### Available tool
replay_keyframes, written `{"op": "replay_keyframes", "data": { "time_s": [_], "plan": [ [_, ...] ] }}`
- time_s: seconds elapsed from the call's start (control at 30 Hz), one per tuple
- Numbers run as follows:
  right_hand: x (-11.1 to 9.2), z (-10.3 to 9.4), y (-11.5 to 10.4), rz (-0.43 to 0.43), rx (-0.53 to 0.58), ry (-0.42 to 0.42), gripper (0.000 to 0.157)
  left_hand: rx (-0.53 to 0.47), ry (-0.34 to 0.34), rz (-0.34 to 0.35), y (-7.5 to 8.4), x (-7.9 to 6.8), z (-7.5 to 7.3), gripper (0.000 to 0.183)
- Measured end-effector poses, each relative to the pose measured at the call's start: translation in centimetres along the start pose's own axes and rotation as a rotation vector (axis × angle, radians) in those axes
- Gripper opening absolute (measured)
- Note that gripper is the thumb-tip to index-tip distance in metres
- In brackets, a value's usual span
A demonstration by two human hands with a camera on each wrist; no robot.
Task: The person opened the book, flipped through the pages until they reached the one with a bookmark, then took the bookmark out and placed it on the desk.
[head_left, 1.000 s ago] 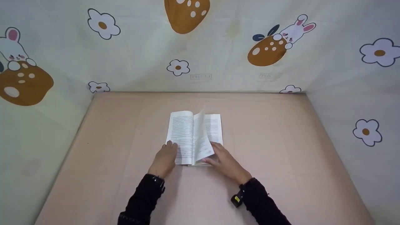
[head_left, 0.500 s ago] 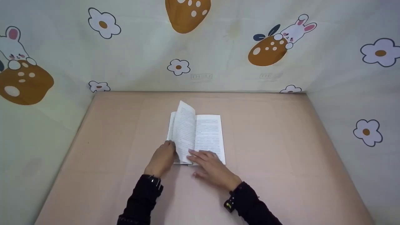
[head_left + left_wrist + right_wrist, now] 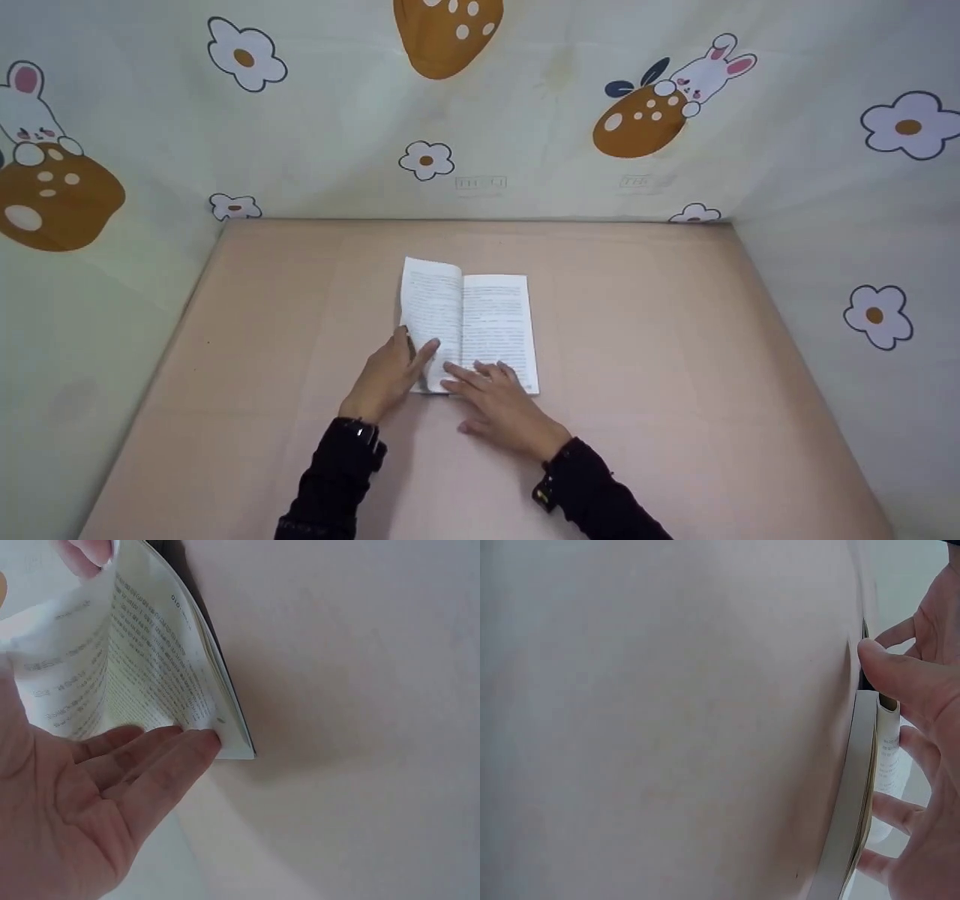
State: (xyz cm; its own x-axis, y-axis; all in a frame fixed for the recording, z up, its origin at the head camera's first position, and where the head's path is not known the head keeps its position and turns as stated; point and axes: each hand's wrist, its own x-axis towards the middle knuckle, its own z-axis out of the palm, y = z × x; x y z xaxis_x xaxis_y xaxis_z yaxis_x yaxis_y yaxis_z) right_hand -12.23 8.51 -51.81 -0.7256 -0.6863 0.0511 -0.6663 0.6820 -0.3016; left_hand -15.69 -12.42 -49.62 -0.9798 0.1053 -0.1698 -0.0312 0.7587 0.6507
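An open paperback book (image 3: 495, 322) with printed pages lies on the table. Over its left side a leaf (image 3: 431, 296) stands slightly raised and curved, as the left wrist view also shows. My left hand (image 3: 381, 379) is at the lower left edge, thumb stretched over the leaf. Its nearly straight fingers (image 3: 169, 769) touch the page beneath, near the outer corner. My right hand (image 3: 501, 409) lies across the lower part of the book with fingers spread, fingertips near the centre fold and on the right page. In the right wrist view its thumb (image 3: 900, 675) sits by the book's bottom edge.
A pinkish-beige cloth (image 3: 637, 322) covers the table around the book. Pale walls (image 3: 337, 112) printed with flowers, rabbits and brown spotted shapes enclose its back and sides. Both forearms wear dark sleeves (image 3: 322, 480), with a camera band at each wrist.
A leaf has swung from right to left over the fold and now leans down on the left side. My right hand has moved left from the page corner. My left thumb now reaches over the leaf.
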Motion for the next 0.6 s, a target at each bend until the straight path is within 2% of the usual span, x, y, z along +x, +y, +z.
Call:
{"op": "replay_keyframes", "data": {
  "time_s": [0.1, 0.17, 0.3, 0.43, 0.6],
  "plan": [
    [0.0, 0.0, 0.0, 0.003, 0.002, -0.005, 0.065, -0.019, 0.013, -0.002, 0.0, -0.1, 0.0, 0.092],
    [0.0, 0.1, 0.0, 0.002, 0.002, -0.006, 0.064, -0.013, 0.027, 0.004, 0.0, -0.3, 0.1, 0.091],
    [0.0, 0.1, 0.0, -0.006, 0.004, 0.001, 0.064, 0.062, 0.04, 0.053, -0.2, -0.8, 0.1, 0.075],
    [-0.1, 0.3, 0.1, -0.012, 0.002, 0.014, 0.064, 0.17, 0.071, 0.14, -0.6, -1.3, 0.6, 0.059],
    [-0.1, 0.3, 0.1, -0.012, -0.021, 0.003, 0.064, 0.25, 0.1, 0.191, -0.8, -2.0, 1.5, 0.056]
  ]
}}
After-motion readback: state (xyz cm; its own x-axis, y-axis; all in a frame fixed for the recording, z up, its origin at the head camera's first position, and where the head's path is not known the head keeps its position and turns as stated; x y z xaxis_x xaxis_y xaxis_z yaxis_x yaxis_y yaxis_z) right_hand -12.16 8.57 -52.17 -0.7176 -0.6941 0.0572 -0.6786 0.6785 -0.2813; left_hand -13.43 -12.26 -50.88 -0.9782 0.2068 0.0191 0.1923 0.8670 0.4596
